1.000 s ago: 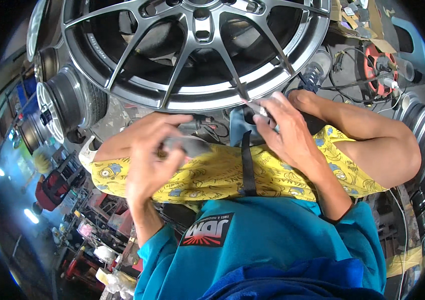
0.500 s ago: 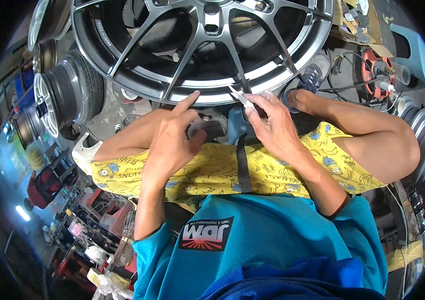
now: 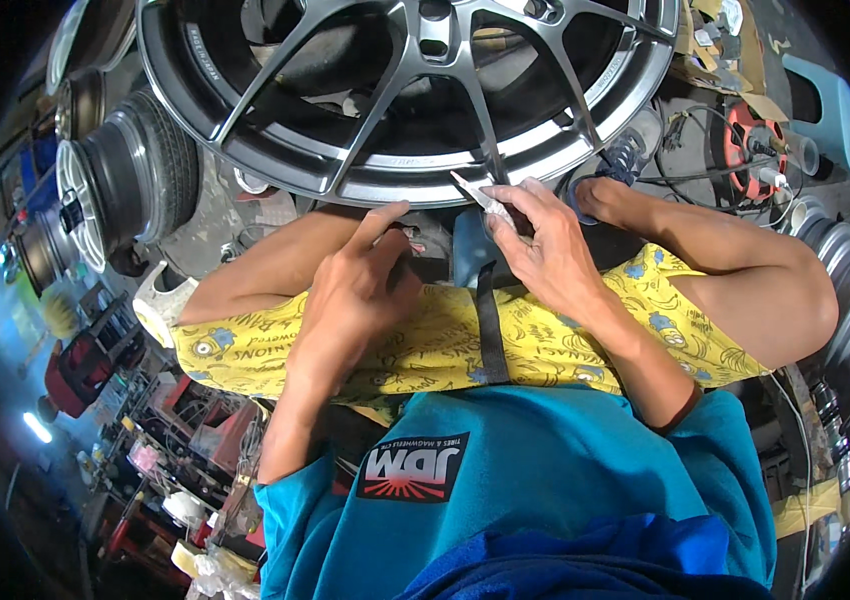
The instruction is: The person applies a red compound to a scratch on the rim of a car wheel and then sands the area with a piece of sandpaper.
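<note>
A large grey multi-spoke wheel rim [image 3: 305,185] lies in front of me, its near lip just beyond my hands. My right hand [image 3: 547,245] pinches a small, pale, pointed blade-like tool [image 3: 480,198] between thumb and fingers, its tip at the rim's lower edge. Whitish dust coats those fingertips. My left hand [image 3: 360,290] is left of it, index finger stretched toward the rim's lip and the other fingers curled, partly blurred. Whatever those curled fingers hold, if anything, is hidden.
Other wheels, one with a tyre [image 3: 170,165], stand at the left. More rims [image 3: 840,285] are stacked at the right. A red cable reel [image 3: 750,150], a light-blue plastic piece [image 3: 830,115] and loose cables lie at the far right. My legs are folded on both sides of the work.
My left hand has turned and drawn slightly back from the rim; the dark block-like piece beside it no longer shows. The pointed tool's tip has shifted slightly left.
</note>
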Motion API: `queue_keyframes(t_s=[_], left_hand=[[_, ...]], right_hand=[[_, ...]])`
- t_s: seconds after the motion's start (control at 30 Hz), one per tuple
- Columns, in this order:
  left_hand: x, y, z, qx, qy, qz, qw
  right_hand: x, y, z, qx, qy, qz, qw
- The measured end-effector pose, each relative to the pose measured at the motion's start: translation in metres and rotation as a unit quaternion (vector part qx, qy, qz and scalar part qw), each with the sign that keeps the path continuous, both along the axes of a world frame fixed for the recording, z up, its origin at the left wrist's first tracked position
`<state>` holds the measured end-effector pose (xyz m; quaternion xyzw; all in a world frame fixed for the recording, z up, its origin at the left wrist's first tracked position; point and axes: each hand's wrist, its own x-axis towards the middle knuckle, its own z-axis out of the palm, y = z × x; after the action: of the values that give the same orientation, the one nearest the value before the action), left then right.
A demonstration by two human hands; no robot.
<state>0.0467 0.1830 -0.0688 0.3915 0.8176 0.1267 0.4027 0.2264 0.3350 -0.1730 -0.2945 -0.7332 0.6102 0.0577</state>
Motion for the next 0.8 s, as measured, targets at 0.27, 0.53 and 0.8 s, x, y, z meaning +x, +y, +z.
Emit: queue_keyframes(t_s=[0.27, 0.53, 0.8], left_hand=[[-0.003, 0.011, -0.005, -0.013, 0.000, -0.010, 1.000], [0.001, 0.002, 0.002, -0.023, 0.025, -0.004, 0.999], [-0.001, 0.010, -0.007, -0.007, 0.013, -0.015, 1.000]], right_hand=[[-0.003, 0.001, 0.002, -0.014, 0.000, -0.002, 1.000], [-0.003, 0.000, -0.002, -0.013, 0.002, -0.003, 1.000], [-0.006, 0.000, 0.000, -0.009, 0.008, -0.005, 1.000]])
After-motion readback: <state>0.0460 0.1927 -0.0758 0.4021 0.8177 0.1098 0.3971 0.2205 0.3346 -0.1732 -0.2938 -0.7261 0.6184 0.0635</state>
